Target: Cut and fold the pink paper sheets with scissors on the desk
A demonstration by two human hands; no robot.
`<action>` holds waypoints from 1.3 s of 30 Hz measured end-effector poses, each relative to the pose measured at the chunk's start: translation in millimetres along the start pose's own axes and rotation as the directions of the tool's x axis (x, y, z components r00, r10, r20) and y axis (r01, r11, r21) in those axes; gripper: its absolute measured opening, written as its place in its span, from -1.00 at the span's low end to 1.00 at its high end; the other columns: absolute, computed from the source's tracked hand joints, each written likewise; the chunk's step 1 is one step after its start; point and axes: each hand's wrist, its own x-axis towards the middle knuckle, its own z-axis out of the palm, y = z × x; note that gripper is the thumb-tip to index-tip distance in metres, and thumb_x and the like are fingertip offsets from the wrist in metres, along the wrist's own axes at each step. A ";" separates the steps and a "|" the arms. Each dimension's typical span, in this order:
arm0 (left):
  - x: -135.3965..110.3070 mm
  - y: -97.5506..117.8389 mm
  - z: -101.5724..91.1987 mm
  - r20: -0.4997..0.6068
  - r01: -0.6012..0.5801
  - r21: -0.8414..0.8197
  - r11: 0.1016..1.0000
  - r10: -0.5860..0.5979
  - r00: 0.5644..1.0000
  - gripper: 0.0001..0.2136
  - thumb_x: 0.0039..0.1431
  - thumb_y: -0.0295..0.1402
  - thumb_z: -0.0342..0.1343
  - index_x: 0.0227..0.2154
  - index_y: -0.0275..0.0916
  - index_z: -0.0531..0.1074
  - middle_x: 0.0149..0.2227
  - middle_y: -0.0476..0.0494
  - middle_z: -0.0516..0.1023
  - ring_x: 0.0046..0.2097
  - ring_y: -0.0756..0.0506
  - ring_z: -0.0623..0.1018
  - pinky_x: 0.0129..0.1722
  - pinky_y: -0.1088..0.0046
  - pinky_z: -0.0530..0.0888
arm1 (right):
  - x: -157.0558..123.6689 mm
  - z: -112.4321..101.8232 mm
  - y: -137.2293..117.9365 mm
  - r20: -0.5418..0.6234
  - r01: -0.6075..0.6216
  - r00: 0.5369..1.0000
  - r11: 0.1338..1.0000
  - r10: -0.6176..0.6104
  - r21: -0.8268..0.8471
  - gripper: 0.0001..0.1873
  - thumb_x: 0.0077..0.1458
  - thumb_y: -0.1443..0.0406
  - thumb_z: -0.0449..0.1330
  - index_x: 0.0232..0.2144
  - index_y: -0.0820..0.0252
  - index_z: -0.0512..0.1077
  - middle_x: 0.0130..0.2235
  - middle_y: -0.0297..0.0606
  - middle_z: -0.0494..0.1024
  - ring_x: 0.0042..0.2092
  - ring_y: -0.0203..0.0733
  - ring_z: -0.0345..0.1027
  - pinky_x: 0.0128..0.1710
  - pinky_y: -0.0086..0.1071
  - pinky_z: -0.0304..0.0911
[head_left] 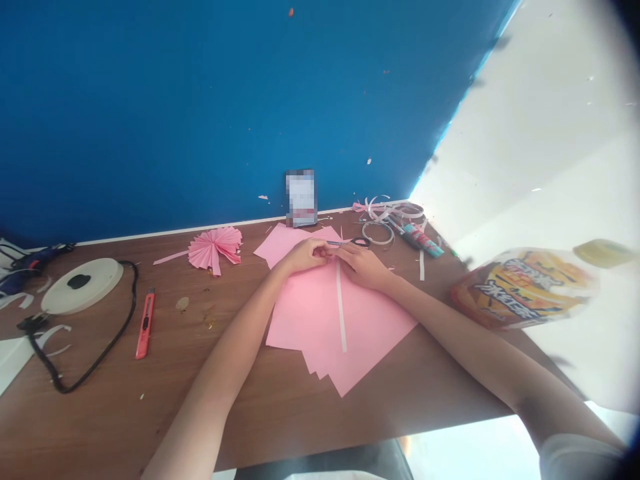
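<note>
L hand (313, 255) fingers curled, R hand (361, 263) fingers bunched just beside, can't tell if pinching anything; white strip (341, 310) runs from fingertips twd wearer atop pink paper (373, 327), so prob best press lightly & evenly, minding scissors (353, 241) just beyond R fingers.

Paper sheets (300, 313) lie on the table (190, 380), a cutter (145, 325) to their left, a phone (303, 198) behind them at the back edge.

Brown table (185, 333) beneath pink sheets (305, 313), red cutter (145, 325), pleated fan (215, 249).
</note>
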 end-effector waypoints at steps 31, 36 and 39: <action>3.2 2.1 0.4 0.000 -0.010 0.035 0.999 0.010 1.000 -0.77 0.07 -0.22 0.09 -0.30 -0.27 0.47 -0.39 -0.06 0.45 -0.35 -0.01 0.39 -0.35 0.49 0.30 | 0.7 6.1 7.3 0.003 -0.008 1.000 1.000 0.008 0.027 -0.44 0.05 0.54 -0.07 0.12 0.21 0.24 -0.06 -0.07 0.45 -0.09 -0.07 0.25 -0.13 -0.24 0.20; 2.9 2.0 1.1 -0.014 0.000 0.058 0.998 0.000 1.000 -0.77 0.08 -0.20 0.09 -0.34 -0.28 0.45 -0.41 -0.05 0.43 -0.39 0.00 0.37 -0.39 0.49 0.28 | 1.0 3.9 5.1 0.020 -0.005 1.000 1.000 0.005 -0.016 -0.43 -0.06 0.59 -0.07 0.03 0.25 0.28 -0.13 -0.08 0.42 -0.12 -0.05 0.21 -0.16 -0.26 0.17; 2.3 3.6 0.2 0.000 -0.011 0.053 0.999 0.011 1.000 -0.76 0.09 -0.17 0.09 -0.34 -0.26 0.45 -0.43 -0.04 0.42 -0.39 0.01 0.37 -0.39 0.49 0.28 | 1.4 3.0 3.7 0.022 -0.006 1.000 0.999 0.007 -0.052 -0.49 -0.10 0.60 -0.06 -0.07 0.26 0.32 -0.15 -0.09 0.40 -0.14 -0.06 0.18 -0.18 -0.27 0.15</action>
